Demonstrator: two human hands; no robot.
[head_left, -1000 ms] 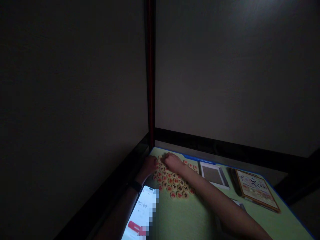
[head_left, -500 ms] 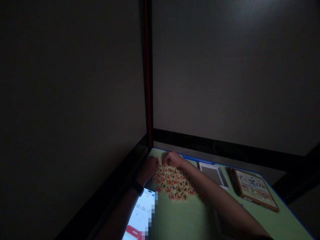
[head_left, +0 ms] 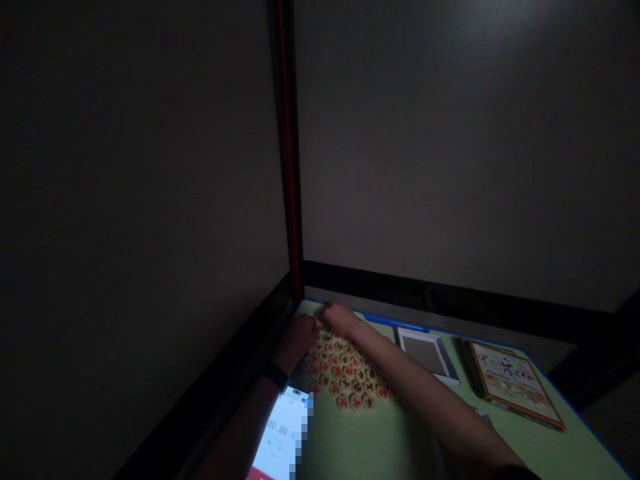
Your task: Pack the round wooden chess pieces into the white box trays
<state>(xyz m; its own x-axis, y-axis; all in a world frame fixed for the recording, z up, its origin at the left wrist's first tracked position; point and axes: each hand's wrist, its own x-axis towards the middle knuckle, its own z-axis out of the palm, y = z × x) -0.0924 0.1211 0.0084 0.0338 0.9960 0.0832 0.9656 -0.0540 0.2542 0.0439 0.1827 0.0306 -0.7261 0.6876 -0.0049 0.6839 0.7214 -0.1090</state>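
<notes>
Round pale Chinese chess pieces with red and black characters lie flat, packed side by side in a cluster on the green table. At the far left edge of this cluster is my left hand, its fingers curled in against the pieces. My right hand reaches over the far end of the cluster, closed, with its fingertips bent down close to my left hand. What either hand grips is hidden by the fingers and the dim light. My right forearm covers part of the cluster's right side.
A phone with a lit timer screen lies under my left wrist. An open white-rimmed box stands beyond my right forearm. Farther right lies a framed box with printed writing. Dark walls meet behind the table.
My right hand has shifted left, closer to my left hand, over the far pieces. My left hand stays nearly in place. The view has tilted slightly.
</notes>
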